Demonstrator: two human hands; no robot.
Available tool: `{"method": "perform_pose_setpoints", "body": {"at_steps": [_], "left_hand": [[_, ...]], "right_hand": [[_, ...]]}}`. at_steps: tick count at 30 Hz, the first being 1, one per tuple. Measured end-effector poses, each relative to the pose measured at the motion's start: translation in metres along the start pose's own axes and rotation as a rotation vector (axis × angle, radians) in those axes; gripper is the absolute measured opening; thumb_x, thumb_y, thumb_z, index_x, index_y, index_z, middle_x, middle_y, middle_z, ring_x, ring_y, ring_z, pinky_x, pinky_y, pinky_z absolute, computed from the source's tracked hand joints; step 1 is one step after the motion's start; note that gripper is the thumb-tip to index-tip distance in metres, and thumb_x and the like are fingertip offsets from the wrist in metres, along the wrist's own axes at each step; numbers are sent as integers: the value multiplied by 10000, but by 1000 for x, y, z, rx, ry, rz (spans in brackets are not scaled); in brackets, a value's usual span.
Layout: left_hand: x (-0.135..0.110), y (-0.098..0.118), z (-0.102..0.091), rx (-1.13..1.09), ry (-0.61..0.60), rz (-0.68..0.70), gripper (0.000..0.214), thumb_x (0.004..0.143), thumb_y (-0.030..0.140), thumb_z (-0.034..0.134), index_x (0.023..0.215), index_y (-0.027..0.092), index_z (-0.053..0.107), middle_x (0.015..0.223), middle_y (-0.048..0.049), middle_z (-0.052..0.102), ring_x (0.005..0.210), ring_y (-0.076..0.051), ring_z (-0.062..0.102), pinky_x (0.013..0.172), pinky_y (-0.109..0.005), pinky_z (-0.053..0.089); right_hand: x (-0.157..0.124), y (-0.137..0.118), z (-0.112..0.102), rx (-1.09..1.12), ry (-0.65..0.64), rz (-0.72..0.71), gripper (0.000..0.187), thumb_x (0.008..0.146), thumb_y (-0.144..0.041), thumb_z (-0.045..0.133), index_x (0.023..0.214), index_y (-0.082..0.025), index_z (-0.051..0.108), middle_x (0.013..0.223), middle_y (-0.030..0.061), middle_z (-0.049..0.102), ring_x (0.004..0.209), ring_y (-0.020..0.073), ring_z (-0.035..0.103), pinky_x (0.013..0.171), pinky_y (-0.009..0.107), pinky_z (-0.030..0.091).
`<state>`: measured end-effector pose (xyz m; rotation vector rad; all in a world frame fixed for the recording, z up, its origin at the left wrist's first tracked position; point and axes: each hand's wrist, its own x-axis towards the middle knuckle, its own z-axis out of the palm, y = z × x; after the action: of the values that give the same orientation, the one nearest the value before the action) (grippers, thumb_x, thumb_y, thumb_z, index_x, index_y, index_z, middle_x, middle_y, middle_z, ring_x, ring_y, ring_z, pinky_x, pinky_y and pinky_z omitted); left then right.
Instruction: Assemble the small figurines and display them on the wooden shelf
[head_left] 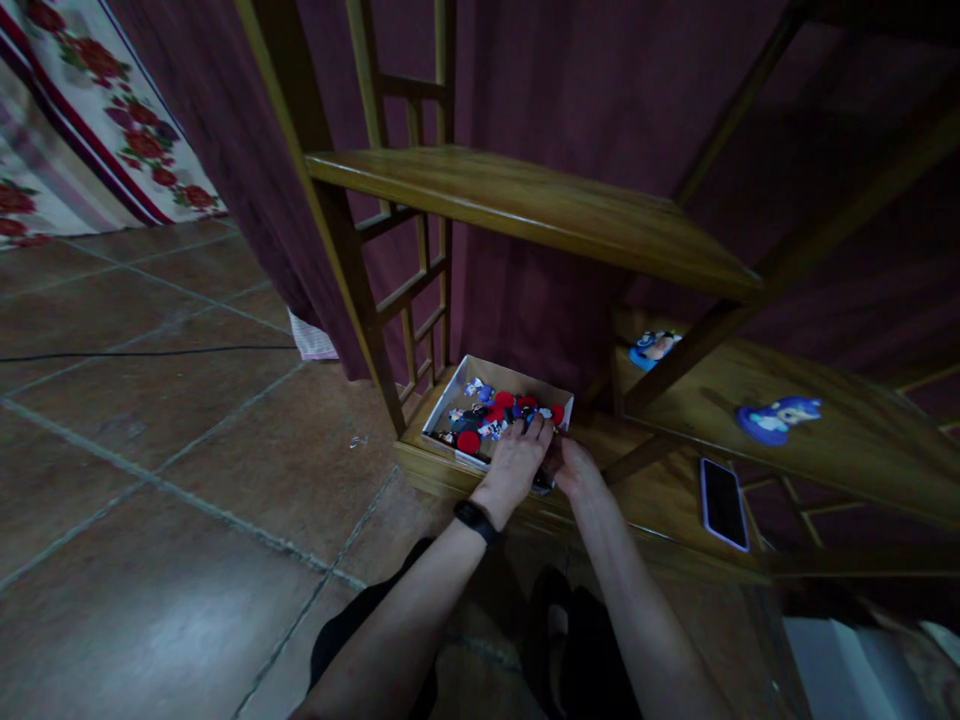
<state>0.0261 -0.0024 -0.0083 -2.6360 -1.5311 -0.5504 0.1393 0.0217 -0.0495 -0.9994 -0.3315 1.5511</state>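
Observation:
A shallow white-rimmed cardboard box (pixel 559 391) sits on the low wooden shelf, holding several small figurines with blue, white, black and red parts. Among them are a blue-and-white figurine (pixel 478 390) and a round red base (pixel 469 442). My left hand (pixel 519 452), with a black band at the wrist, reaches over the box's near right part, fingers apart and resting on the figurines. Right beside it, at the box's right end, is my right hand (pixel 570 466). Its fingers are dark and partly hidden, so whether they hold something does not show.
A wooden shelf board (pixel 525 205) juts out above the box. On the right-hand shelf stand a blue-based figurine (pixel 778 418) and another figurine (pixel 654 348) behind a post. A phone (pixel 724 503) lies lower right. A black cable (pixel 150 354) crosses the tiled floor.

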Motion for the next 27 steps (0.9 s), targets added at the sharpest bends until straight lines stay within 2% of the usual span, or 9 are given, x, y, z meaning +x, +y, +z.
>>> {"method": "perform_pose_setpoints", "body": {"at_steps": [3,6,11,16,21,24,27], "left_hand": [[0,-1,1,-39,9,-1,466,822,58,397,1276,161,422,1286,-127,488,1039,-228,506,862,-357,434],[0,-3,3,-146,27,-26,487,799,40,422,1269,166,435,1291,-121,487,1060,-230,506,891,-353,421],[5,-9,8,-474,82,-196,480,780,23,431,1212,218,507,1194,-86,554,1026,-209,549,885,-317,435],[12,-19,17,-773,189,-332,448,706,21,526,1111,197,600,1129,-88,597,1023,-218,555,918,-331,416],[18,-27,29,-1229,166,-552,302,615,46,626,889,157,683,810,-45,674,788,-175,602,768,-282,473],[19,-28,33,-1524,118,-625,193,609,106,658,799,134,685,710,-20,658,636,-122,578,636,-228,475],[17,-28,31,-1695,98,-713,173,579,169,715,739,114,681,667,-19,644,570,-96,560,592,-214,474]], "right_hand": [[-1,-1,2,7,56,34,187,685,-14,533,681,-193,588,602,-35,652,526,90,599,517,180,499],[-2,-3,3,-30,27,23,176,677,-24,549,686,-194,592,604,-37,655,540,95,606,549,192,504],[-6,-7,5,-96,-20,-18,126,658,-85,596,714,-197,606,691,-21,691,638,120,643,653,236,517],[-10,-10,9,-170,-48,-110,142,625,-157,669,751,-194,615,746,-12,700,694,135,651,695,263,511],[-12,-12,11,-198,-18,-148,186,592,-189,706,759,-190,624,740,5,697,719,153,649,711,288,506],[-13,-13,13,-215,-43,-140,237,571,-193,720,796,-186,645,808,15,701,773,160,647,753,293,500],[-14,-12,13,-209,-33,-154,269,547,-193,731,803,-192,649,833,9,697,797,164,643,788,307,497]]}}
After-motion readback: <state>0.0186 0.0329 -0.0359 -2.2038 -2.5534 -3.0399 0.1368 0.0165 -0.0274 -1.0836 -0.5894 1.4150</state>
